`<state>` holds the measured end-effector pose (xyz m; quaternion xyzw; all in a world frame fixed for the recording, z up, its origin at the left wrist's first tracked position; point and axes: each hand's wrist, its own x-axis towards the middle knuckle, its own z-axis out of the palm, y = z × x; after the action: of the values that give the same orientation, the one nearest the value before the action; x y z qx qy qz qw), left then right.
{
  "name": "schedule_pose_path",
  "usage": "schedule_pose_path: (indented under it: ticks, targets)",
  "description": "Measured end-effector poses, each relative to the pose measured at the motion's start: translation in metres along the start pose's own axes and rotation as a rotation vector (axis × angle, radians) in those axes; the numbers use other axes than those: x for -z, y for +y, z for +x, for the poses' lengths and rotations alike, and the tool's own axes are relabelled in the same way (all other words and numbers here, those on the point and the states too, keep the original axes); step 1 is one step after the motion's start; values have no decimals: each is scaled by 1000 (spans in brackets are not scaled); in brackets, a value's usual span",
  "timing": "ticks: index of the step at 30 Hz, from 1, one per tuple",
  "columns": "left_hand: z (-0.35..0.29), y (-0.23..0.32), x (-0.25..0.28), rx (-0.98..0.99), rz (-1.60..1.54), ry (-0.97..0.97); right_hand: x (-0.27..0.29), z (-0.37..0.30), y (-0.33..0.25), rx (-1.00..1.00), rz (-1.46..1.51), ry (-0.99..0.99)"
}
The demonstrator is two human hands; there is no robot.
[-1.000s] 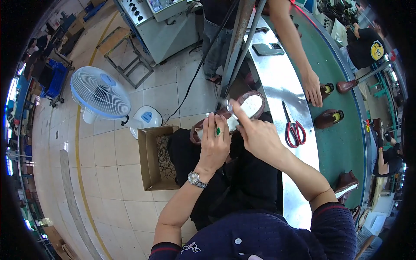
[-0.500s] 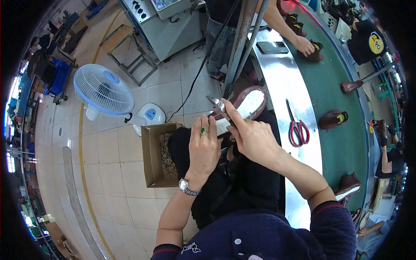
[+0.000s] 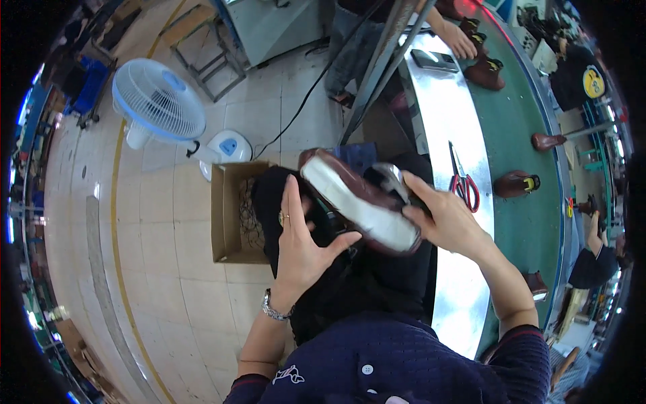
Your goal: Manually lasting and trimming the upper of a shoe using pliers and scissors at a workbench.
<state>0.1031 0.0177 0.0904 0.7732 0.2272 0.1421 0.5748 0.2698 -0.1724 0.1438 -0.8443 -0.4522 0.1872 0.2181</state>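
Observation:
A brown shoe [image 3: 360,185] with a whitish underside turned up lies slantwise over my black-trousered lap. My left hand [image 3: 301,246] is on its left, the thumb stretched apart from the upright fingers and nothing held. The thumb tip comes close to the shoe's edge; whether it touches, I cannot tell. My right hand [image 3: 447,219] is closed at the shoe's right end, around a shiny metal tool [image 3: 388,178]. The tool's head is smeared by motion and lies over the shoe's brown side; its exact kind is unclear, and its handle is hidden in the hand.
Red-handled scissors [image 3: 464,188] and a phone [image 3: 434,60] lie on the metal ledge [image 3: 461,289] at my right. Beyond it, a green conveyor [image 3: 518,145] carries brown shoes, with a co-worker's hand [image 3: 457,40] near them. A cardboard box [image 3: 225,215] and a fan [image 3: 158,101] stand left.
The shoe has swung round, its whitish underside now slanting between my hands. My left hand has spread its thumb, and my right hand has moved right with the tool. The co-worker's hand has moved back.

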Motion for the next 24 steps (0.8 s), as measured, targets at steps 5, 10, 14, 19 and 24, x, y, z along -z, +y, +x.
schedule_pose_path:
  ticks: [5, 10, 14, 19, 24]
  targets:
    - [-18, -33, 21, 116, 210, 172, 4, -4, -40, -186, 334, -415]
    - [-14, -36, 32, -151, 724, 257, -10, 13, -47, 106, 228, -420]
    - [-30, -40, 26, -151, 607, 122, 4, 35, -74, -7, 37, -690]
    - [-31, -38, 35, -5, 246, -32, 5, 49, -83, 130, -74, -726]
    - [-33, -33, 26, -194, 561, -7, 8, 62, -93, 260, -208, -806]
